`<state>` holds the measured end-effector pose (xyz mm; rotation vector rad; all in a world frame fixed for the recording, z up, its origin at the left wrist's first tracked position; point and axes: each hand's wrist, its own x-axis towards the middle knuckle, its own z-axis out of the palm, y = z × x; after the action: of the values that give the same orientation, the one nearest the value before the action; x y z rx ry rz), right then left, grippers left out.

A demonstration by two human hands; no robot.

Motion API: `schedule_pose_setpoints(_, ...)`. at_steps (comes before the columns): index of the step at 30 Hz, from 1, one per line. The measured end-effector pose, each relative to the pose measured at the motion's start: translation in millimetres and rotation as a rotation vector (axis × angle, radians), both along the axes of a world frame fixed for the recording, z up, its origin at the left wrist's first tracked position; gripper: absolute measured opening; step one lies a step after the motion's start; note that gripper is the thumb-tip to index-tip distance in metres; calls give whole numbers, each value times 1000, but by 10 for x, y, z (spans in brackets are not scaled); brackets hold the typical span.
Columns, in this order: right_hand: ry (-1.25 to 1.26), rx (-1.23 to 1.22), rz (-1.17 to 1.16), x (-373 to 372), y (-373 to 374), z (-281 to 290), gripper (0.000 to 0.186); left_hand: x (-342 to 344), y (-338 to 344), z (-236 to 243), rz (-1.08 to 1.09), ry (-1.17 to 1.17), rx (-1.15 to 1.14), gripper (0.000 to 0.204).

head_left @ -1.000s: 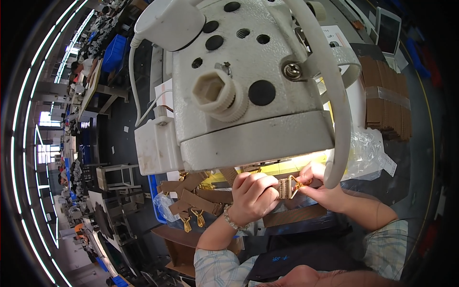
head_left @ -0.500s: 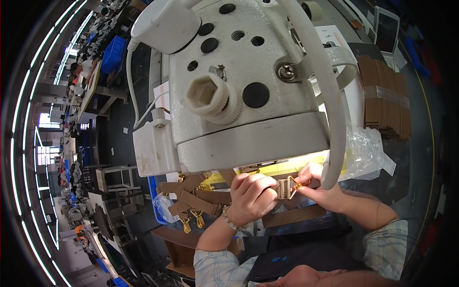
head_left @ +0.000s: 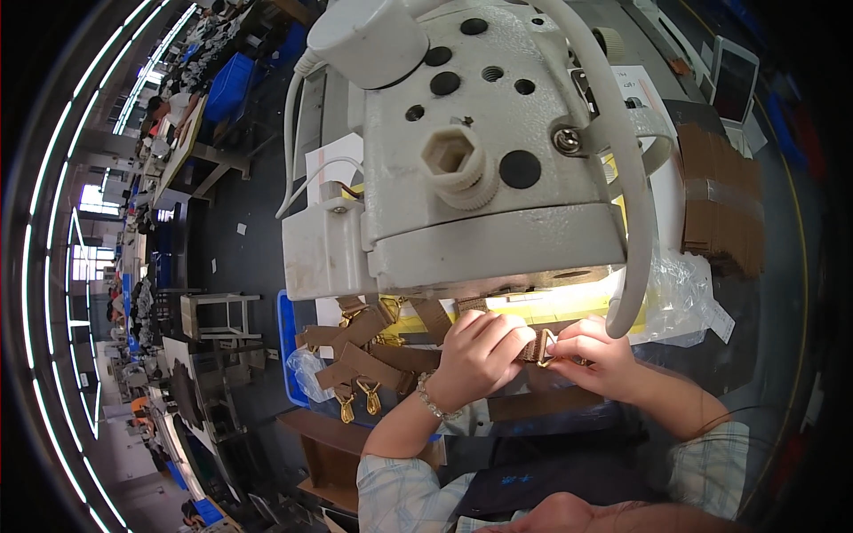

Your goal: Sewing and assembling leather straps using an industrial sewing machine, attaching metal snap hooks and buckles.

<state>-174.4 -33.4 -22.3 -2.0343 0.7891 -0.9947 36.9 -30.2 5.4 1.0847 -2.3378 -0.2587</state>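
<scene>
Brown woven webbing strap (head_left: 536, 345) with a brass metal clip runs sideways between our hands: left hand (head_left: 480, 355) fingers curl over it, right hand (head_left: 593, 355) fingers pinch its clip end.

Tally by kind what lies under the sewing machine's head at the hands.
Hands: 2 (left hand, right hand)
Brown strap held by both: 1
Pile of brown straps with gold clasps: 1
Clear plastic bag: 1
Total: 5

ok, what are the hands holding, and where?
Both hold one brown strap: left hand over its length, right hand pinching the end at the gold clasp.
</scene>
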Motion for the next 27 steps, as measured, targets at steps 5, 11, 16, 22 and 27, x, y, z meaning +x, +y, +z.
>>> schedule_pose_setpoints(5, 33, -5, 13, 26, 30, -4, 21, -26, -12, -4, 0, -80, 131, 44)
schedule_pose_setpoints(11, 70, 133, 43, 94, 91, 28, 21, 13, -17, 61, 10, -121, 173, 35)
schedule_pose_setpoints(16, 2, 134, 8, 124, 111, -33, 20, 48, 18, 119, -26, -112, 155, 36)
schedule_pose_setpoints(22, 120, 174, 75, 147, 180, -19, 20, 207, 298, 9, 16, -59, 240, 48)
schedule_pose_setpoints(27, 158, 120, 111, 191, 158, 52, 15, 392, 647, 123, 209, 61, 324, 65)
